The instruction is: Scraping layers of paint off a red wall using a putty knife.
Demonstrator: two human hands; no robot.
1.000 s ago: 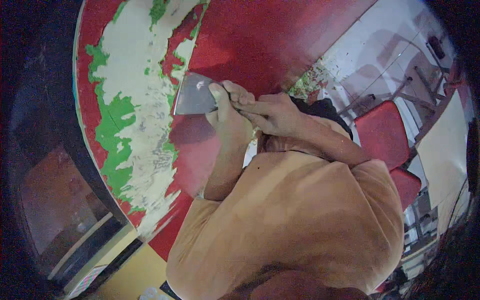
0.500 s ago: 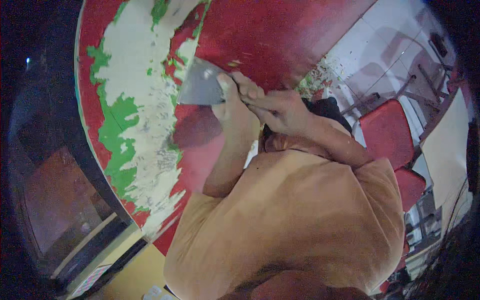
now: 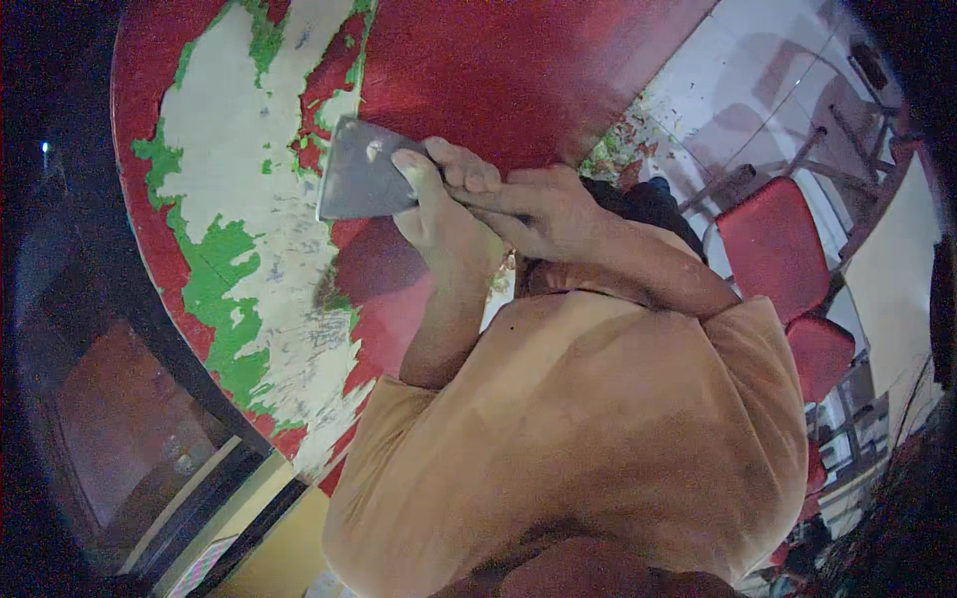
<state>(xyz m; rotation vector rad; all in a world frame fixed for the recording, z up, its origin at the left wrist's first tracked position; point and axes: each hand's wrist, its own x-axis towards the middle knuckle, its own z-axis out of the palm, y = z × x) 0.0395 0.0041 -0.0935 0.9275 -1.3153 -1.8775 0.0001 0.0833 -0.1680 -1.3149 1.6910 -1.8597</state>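
Note:
Both my hands hold a wide scraper with a flat grey metal blade (image 3: 359,177). My left hand (image 3: 434,224) is closed at the blade's near side, its thumb pressed on the metal. Farther right, my right hand (image 3: 543,214) wraps round the handle end, which the fingers mostly hide. The blade's left edge meets a painted wall (image 3: 478,80), beside a scraped patch. On this patch (image 3: 214,140) the red coat is gone, baring white; ragged green paint (image 3: 214,309) borders it. The blade throws a shadow on the red below it.
Paint flakes (image 3: 628,149) lie scattered on the pale tiled floor (image 3: 738,80) by the wall's foot. At the right stand red-seated chairs (image 3: 773,244) with dark metal legs. A pale panel (image 3: 897,299) is at the far right. Past the wall's curved left edge it is dark.
The scraper and both hands appear a little farther left and tilted slightly differently. The wall has also shifted left in view. Both hands keep hold of the scraper.

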